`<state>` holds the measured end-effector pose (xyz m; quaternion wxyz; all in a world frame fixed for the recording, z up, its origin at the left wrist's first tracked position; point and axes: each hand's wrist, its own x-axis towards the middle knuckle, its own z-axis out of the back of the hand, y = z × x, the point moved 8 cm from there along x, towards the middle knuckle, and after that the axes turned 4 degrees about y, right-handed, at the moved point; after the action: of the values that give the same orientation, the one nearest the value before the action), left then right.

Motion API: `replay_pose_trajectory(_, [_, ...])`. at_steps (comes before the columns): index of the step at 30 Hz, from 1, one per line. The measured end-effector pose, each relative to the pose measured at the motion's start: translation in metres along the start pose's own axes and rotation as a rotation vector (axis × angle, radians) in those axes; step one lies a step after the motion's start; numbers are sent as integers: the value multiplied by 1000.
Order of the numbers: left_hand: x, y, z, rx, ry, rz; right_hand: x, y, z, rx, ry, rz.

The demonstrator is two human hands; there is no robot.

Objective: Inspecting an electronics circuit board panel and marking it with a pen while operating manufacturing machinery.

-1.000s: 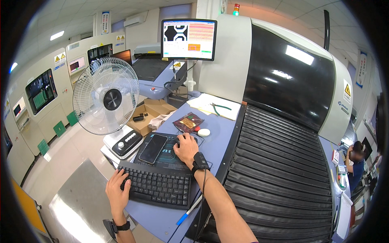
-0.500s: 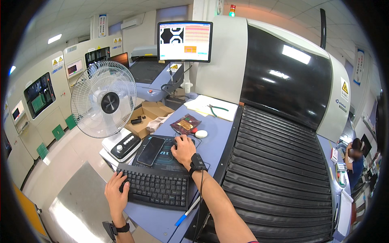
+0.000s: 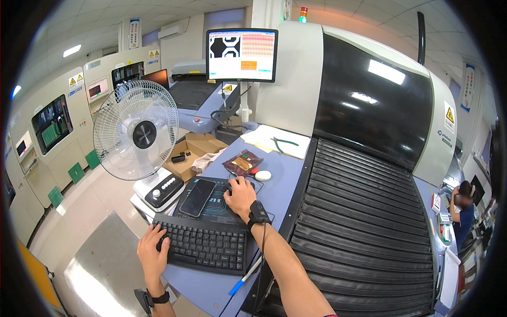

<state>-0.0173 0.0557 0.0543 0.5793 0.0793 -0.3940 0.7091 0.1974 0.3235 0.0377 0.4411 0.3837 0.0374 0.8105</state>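
My right hand (image 3: 241,198) is curled over a dark computer mouse (image 3: 228,185), which it mostly hides, on a black mouse pad (image 3: 217,210). At the left end of a black keyboard (image 3: 207,246), my left hand (image 3: 152,252) lies with fingers apart, the fingertips touching the keys. A black phone (image 3: 197,197) rests on the pad between the hands, its screen dark. Beyond them a monitor (image 3: 242,55) displays a black-and-white pattern beside a reddish panel. Both wrists carry black bands, and a cable runs along my right forearm.
A desk fan (image 3: 138,132) stands at left, near an open cardboard box (image 3: 196,145). Beyond the mouse lie a dark red packet (image 3: 243,162), a white round object (image 3: 262,176) and green-handled pliers (image 3: 285,141). A marker (image 3: 245,277) lies below the keyboard. A ribbed black machine bed (image 3: 364,227) borders the right.
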Motion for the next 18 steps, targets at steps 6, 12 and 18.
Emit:
replay_pose_trajectory(6, [0,0,0,-9,-3,1,0,0,1,0,13,-9])
replay_pose_trajectory(12, [0,-1,1,-10,6,23,0,2,2,5,17,-8])
replay_pose_trajectory(18, [0,0,0,-6,10,20,0,0,1,1,10,-5])
